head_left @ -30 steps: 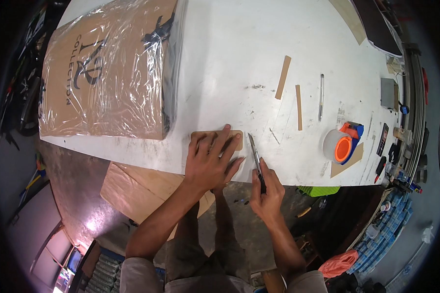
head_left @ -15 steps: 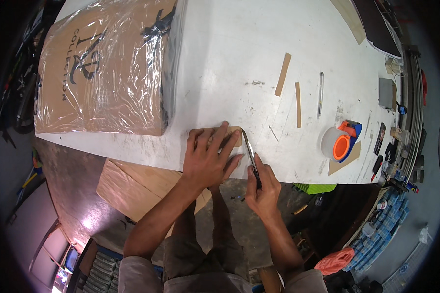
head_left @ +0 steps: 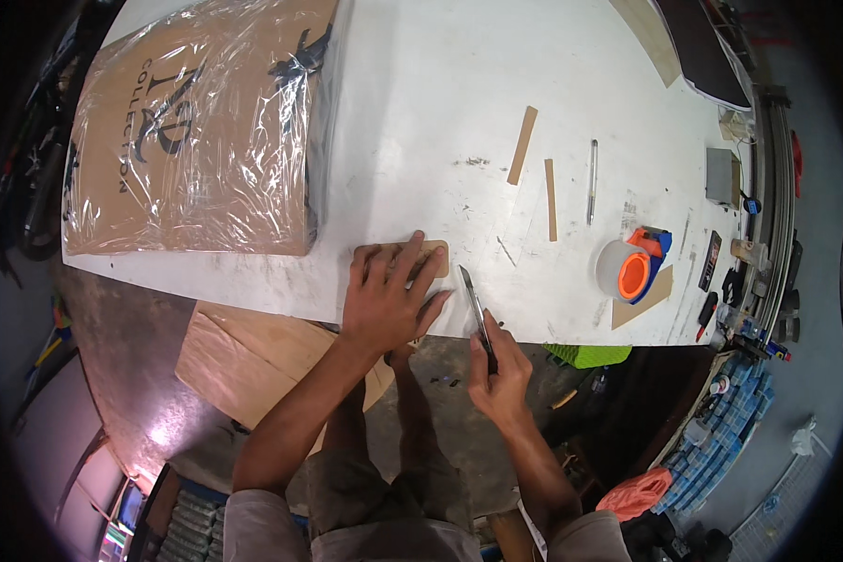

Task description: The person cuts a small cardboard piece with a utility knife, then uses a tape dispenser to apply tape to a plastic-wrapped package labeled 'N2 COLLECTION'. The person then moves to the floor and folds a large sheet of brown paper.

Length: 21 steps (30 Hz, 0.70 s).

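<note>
My left hand (head_left: 387, 304) lies with its fingers spread, pressing a small piece of brown cardboard (head_left: 439, 267) with rounded corners onto the white table near its front edge. The fingers cover most of the cardboard. In my right hand (head_left: 503, 379) is a utility knife (head_left: 472, 296) with a dark handle, its blade pointing up and away from me. The blade tip stands just right of the cardboard, apart from it.
A large plastic-wrapped cardboard package (head_left: 234, 140) takes up the table's left. Rightward lie two cardboard strips (head_left: 523, 145), a pen (head_left: 593, 183), a tape dispenser (head_left: 632, 272) over a cardboard scrap (head_left: 660, 290), and a grey box (head_left: 719, 175). Folded brown cardboard (head_left: 244, 365) is below the table edge.
The knife blade has come away from the cardboard's right edge, leaving a gap. My left hand stays on the cardboard. The whole view has shifted slightly.
</note>
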{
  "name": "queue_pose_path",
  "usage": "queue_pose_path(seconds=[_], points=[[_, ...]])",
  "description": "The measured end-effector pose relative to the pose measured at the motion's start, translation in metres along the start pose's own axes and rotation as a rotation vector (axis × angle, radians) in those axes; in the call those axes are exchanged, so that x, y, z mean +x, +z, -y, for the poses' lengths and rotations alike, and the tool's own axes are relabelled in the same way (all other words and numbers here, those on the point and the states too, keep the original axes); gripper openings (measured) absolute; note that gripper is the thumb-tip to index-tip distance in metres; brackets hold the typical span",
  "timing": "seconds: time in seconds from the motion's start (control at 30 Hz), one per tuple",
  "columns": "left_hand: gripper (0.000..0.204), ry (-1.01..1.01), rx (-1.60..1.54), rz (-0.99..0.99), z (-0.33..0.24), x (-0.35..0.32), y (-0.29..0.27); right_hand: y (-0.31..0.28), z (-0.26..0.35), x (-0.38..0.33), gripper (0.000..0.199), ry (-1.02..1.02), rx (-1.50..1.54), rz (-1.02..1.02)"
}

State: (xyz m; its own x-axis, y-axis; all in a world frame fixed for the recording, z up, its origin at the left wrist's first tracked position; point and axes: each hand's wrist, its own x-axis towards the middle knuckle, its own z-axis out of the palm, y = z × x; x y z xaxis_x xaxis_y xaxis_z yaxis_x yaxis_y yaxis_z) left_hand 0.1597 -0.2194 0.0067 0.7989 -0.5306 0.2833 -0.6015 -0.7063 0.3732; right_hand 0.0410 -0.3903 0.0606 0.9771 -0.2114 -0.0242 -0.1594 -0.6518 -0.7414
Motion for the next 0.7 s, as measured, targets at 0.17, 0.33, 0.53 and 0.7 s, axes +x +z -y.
queue_pose_path(seconds=[0.17,0.33,0.53,0.7], points=[[0.053,0.009,-0.026,-0.043,0.003,0.001,0.002,-0.009,-0.003,-0.013,0.042,0.033,0.005,-0.039],[0.054,-0.050,-0.121,-0.092,0.005,-0.004,-0.004,-0.024,-0.006,-0.012,0.040,0.068,-0.003,-0.072],[0.050,-0.046,-0.166,-0.083,0.008,0.005,-0.008,-0.051,-0.039,0.004,0.036,-0.034,-0.193,-0.116],[0.052,-0.017,-0.167,-0.064,0.006,-0.001,0.002,-0.046,-0.055,0.028,0.033,-0.168,-0.327,-0.153]])
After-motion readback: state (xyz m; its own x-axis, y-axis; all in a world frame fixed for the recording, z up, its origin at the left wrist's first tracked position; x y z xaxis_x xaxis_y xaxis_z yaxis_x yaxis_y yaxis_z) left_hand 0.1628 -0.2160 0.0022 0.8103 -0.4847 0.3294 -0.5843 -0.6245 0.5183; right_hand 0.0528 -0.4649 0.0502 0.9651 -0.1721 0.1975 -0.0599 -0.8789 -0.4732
